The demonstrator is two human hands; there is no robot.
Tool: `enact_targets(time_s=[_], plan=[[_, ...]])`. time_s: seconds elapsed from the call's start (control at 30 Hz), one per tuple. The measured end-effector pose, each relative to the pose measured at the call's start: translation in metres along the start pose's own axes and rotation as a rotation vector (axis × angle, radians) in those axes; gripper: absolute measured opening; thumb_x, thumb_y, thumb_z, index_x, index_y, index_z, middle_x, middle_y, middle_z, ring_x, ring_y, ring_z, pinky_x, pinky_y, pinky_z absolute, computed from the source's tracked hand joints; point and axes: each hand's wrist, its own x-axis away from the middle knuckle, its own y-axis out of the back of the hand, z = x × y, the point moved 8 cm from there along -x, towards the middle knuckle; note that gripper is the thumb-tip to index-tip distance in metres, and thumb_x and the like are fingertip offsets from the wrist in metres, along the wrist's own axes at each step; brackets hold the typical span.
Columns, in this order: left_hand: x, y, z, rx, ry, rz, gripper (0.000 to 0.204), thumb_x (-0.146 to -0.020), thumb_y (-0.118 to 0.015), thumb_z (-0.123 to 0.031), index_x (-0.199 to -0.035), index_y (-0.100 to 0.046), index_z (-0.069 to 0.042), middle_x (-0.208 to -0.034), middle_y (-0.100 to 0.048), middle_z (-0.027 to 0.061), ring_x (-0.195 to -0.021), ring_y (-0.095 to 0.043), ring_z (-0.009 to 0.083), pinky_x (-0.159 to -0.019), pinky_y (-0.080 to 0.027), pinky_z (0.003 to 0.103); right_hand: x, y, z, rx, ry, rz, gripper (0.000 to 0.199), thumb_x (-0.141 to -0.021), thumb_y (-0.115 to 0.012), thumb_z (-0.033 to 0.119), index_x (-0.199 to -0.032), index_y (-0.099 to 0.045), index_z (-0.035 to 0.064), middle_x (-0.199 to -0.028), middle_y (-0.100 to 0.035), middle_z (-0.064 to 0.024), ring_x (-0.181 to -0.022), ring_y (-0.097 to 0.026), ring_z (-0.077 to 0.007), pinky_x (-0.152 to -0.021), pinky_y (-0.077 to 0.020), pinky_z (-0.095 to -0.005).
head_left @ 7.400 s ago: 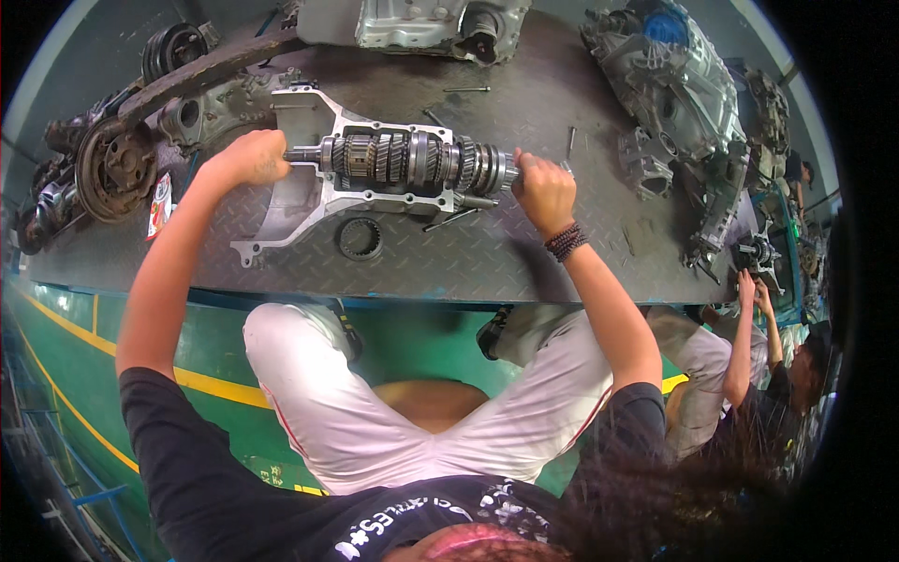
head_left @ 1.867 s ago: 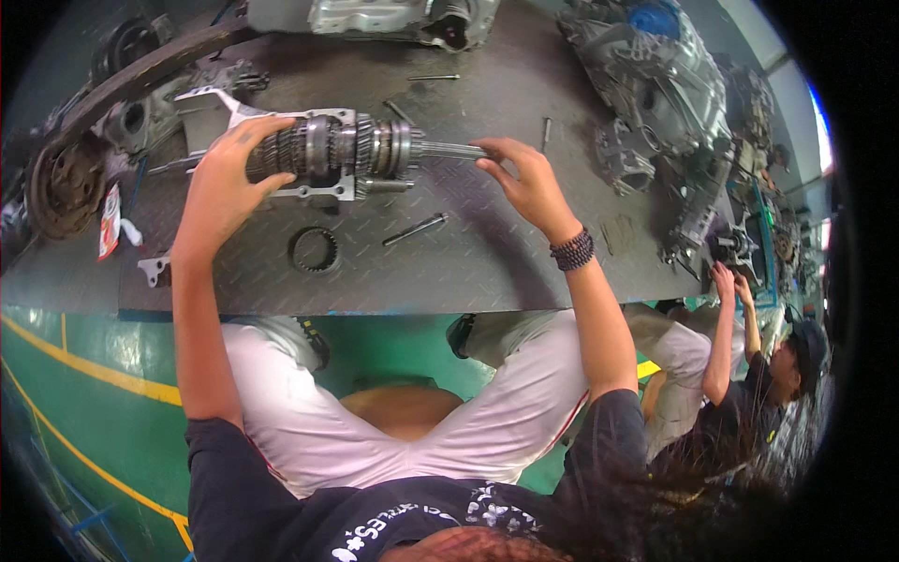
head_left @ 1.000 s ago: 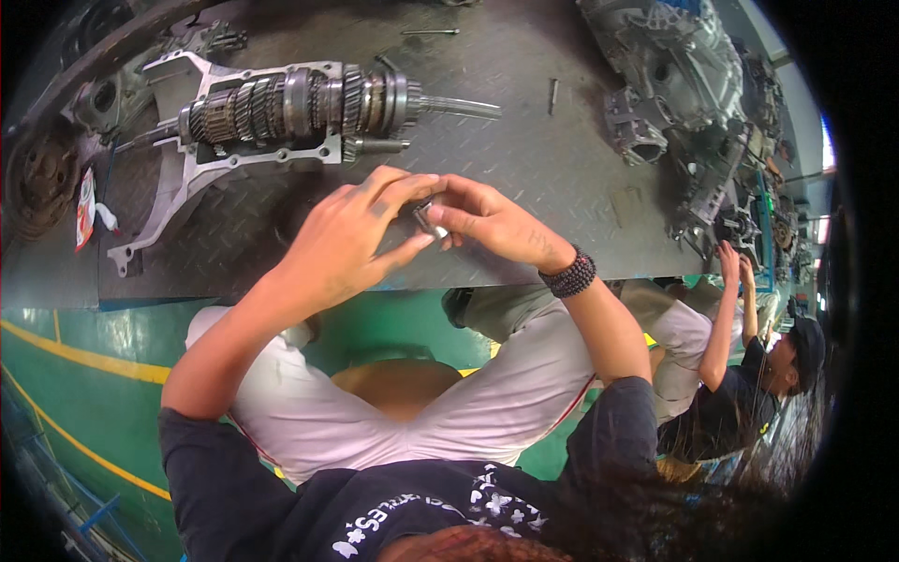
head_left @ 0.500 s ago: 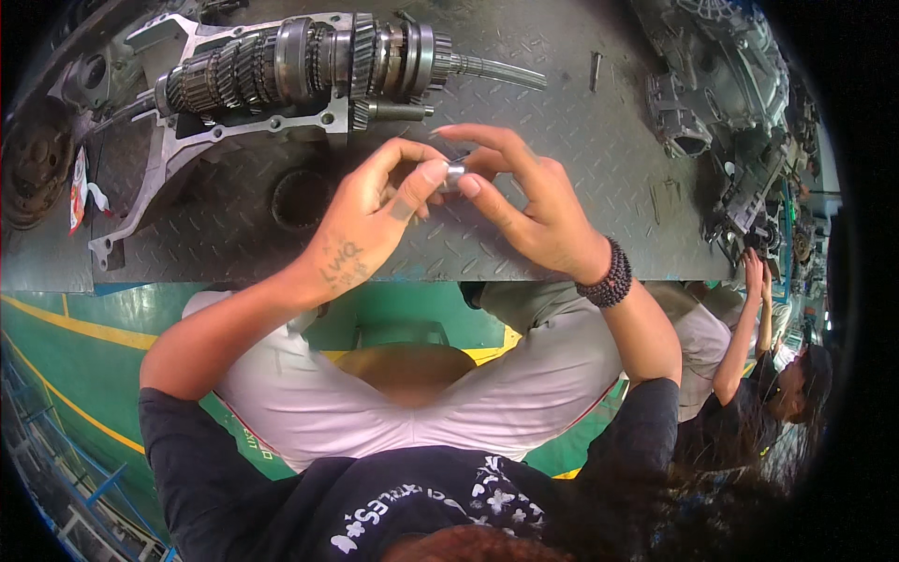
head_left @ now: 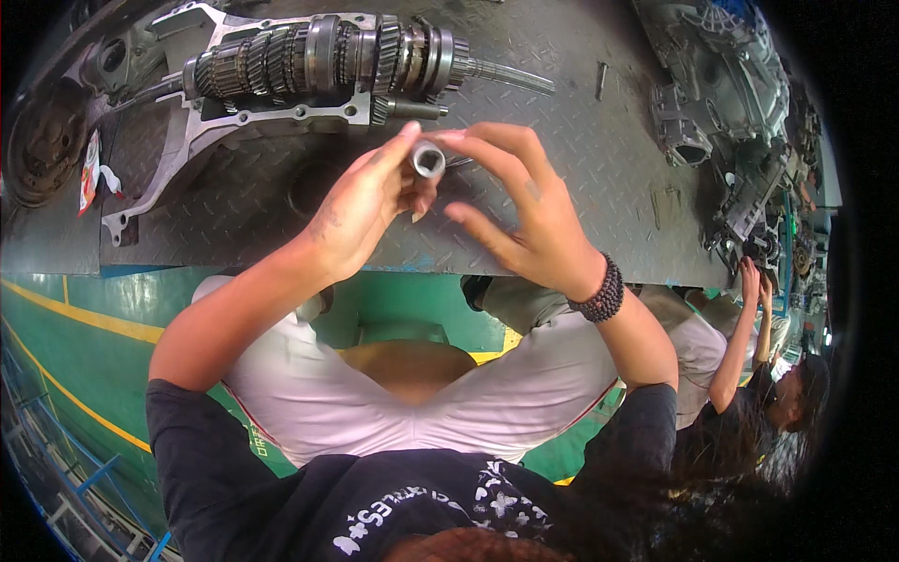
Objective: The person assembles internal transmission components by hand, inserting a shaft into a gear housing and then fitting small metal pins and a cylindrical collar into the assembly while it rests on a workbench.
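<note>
My left hand grips a short silver socket between thumb and fingers, its square-holed end facing up. Just to the right of it is my right hand, thumb and fingers spread apart. Its fingertips come close to the socket's rim; whether one touches cannot be told. A thin metal piece shows partly between the two hands, the rest of it hidden. Beyond my hands lies a gear shaft assembly in a pale metal housing half.
The patterned steel bench top carries a bolt at the back. Gearbox casings stand at the right. A round rusty part and a red-white wrapper lie at left. Another person's hands work at far right.
The socket has turned so that its square opening faces up, held by my left hand. My right thumb and fingers have come away from it and spread.
</note>
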Motion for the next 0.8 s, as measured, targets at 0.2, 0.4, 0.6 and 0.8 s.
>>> enact_targets(time_s=[0.2,0.4,0.6,0.8], plan=[[0.002,0.006,0.011,-0.098,-0.004,-0.056,0.037,-0.117,-0.041,-0.042,-0.126,-0.062,-0.012,-0.107,-0.066,0.0002,-0.09,-0.06,0.0093,-0.08,-0.047,0.028,0.003,-0.017,-0.007,-0.029,-0.089,0.058,0.054,-0.086,-0.084,0.014,-0.137,-0.067,0.013,-0.122,-0.068,-0.0108,-0.101,-0.071,-0.0345,-0.085,-0.0596,-0.0416],[-0.002,0.005,0.0,-0.243,-0.004,-0.019,0.037,-0.116,-0.045,-0.036,-0.132,-0.061,-0.006,-0.109,-0.068,0.0025,-0.092,-0.065,0.0132,-0.082,-0.05,0.03,0.006,-0.019,-0.025,-0.126,-0.146,0.015,0.048,-0.087,-0.079,0.004,-0.134,-0.068,0.01,-0.121,-0.071,-0.0114,-0.103,-0.073,-0.0305,-0.083,-0.0596,-0.0378],[0.002,-0.003,-0.017,-0.512,-0.19,0.001,0.042,-0.111,-0.057,-0.027,-0.144,-0.057,0.0,-0.116,-0.069,0.0059,-0.094,-0.065,0.012,-0.084,-0.052,0.029,0.012,-0.018,-0.048,-0.378,-0.359,-0.053,0.043,-0.09,-0.077,0.002,-0.132,-0.067,0.0059,-0.122,-0.075,-0.0099,-0.098,-0.075,-0.0209,-0.084,-0.06,-0.0335],[0.005,-0.006,-0.023,-0.632,-0.314,-0.07,0.046,-0.106,-0.065,-0.016,-0.148,-0.055,0.0,-0.118,-0.07,0.0063,-0.099,-0.065,0.0121,-0.09,-0.053,0.028,0.011,-0.016,-0.057,-0.317,-0.266,0.073,0.052,-0.093,-0.076,0.004,-0.142,-0.059,0.0055,-0.12,-0.074,-0.0097,-0.093,-0.075,-0.0177,-0.082,-0.0599,-0.0319]])
